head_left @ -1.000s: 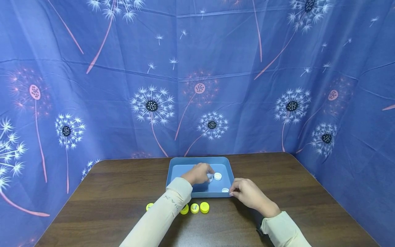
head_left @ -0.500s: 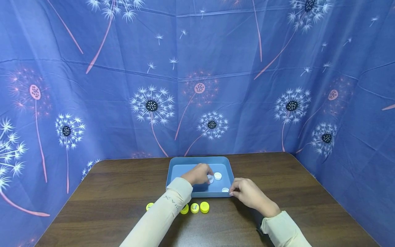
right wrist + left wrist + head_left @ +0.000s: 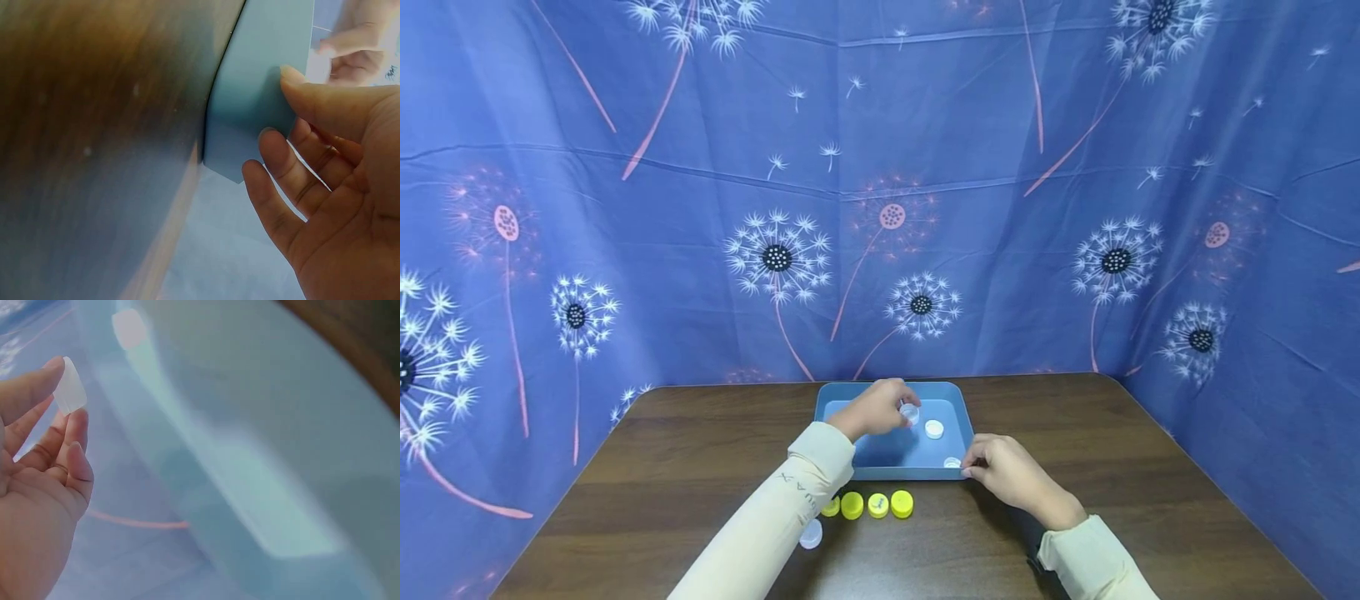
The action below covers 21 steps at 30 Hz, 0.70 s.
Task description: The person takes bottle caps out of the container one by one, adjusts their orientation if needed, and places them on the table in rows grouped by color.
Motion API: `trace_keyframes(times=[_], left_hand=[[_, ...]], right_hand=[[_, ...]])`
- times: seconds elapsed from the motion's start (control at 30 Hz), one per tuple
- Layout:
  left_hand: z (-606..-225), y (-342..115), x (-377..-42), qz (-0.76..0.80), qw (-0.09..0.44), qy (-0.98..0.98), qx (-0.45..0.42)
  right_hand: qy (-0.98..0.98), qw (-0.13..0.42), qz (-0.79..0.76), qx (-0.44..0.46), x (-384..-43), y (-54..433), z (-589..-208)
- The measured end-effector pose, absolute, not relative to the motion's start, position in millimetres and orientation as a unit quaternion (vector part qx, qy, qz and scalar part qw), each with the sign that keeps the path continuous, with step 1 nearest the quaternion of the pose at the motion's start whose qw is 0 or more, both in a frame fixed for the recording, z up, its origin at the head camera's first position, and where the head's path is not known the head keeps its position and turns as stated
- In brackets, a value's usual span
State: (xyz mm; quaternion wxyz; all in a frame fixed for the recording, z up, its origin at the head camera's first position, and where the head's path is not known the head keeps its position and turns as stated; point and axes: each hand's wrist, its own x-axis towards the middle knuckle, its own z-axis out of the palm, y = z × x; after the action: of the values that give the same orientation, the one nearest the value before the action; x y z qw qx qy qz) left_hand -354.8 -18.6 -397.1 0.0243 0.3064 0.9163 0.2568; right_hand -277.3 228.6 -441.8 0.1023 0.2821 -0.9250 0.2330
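Observation:
My left hand (image 3: 880,408) pinches a translucent white bottle cap (image 3: 910,413) between thumb and fingertips, raised over the blue tray (image 3: 902,473). In the left wrist view the cap (image 3: 70,387) stands on edge in the fingers. A white cap (image 3: 934,429) lies on the tray floor to the right of this hand. Another white cap (image 3: 952,463) sits in the tray's near right corner. That corner is held by my right hand (image 3: 1011,473), with the thumb on the tray wall (image 3: 256,69) in the right wrist view.
Several yellow caps stand in a row before the tray, the rightmost yellow cap (image 3: 902,503) among them. Nearer me lies a pale cap (image 3: 810,534), partly behind the left sleeve (image 3: 775,517). A patterned blue cloth (image 3: 1000,208) hangs behind the wooden table (image 3: 1112,467).
My left hand has lifted the translucent cap off the tray floor. The left forearm has shifted left, uncovering a pale cap on the table. The right hand keeps its hold.

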Motion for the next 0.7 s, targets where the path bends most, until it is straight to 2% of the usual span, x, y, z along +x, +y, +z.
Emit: trace_keyframes(times=[0.33, 0.7], left_hand=[[-354, -49, -326, 0.287, -0.010, 0.899, 0.330], [-341, -85, -287, 0.358, -0.065, 0.863, 0.351]], right_hand=[[-0.925, 0.114, 0.227, 0.283, -277, 230, -443], [-0.924, 0.107, 0.234, 0.283, -278, 228, -443]])
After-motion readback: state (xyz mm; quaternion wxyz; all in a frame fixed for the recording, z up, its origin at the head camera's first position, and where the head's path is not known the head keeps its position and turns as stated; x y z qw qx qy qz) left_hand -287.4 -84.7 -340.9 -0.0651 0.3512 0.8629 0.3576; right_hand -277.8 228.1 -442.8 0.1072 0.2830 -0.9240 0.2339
